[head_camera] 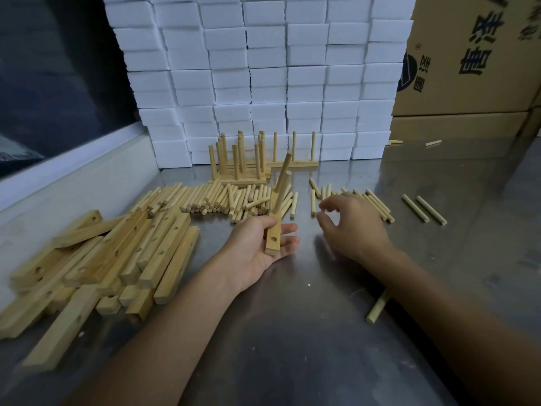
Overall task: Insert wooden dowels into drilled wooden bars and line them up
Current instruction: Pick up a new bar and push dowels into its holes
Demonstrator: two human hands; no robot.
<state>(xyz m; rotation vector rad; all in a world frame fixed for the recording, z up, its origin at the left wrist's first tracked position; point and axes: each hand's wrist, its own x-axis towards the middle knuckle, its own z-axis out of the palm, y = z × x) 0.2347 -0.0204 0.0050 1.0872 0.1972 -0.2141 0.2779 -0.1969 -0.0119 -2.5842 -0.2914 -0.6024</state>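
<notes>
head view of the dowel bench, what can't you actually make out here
- Right hand: motion-blurred in the head view, so whether its fingers pinch a dowel is unclear.
- Held bar: the left hand and the standing dowel cover its middle, hiding any further holes.
- Finished bars: overlapping at the back, too small to count.
- Stray dowel: upper end hidden under the right forearm.
- Cardboard box: print cut off by the frame edge.

Steel table (322,332), stacked white blocks (263,68), cardboard boxes (474,54), perhaps a dark window (52,68).
</notes>
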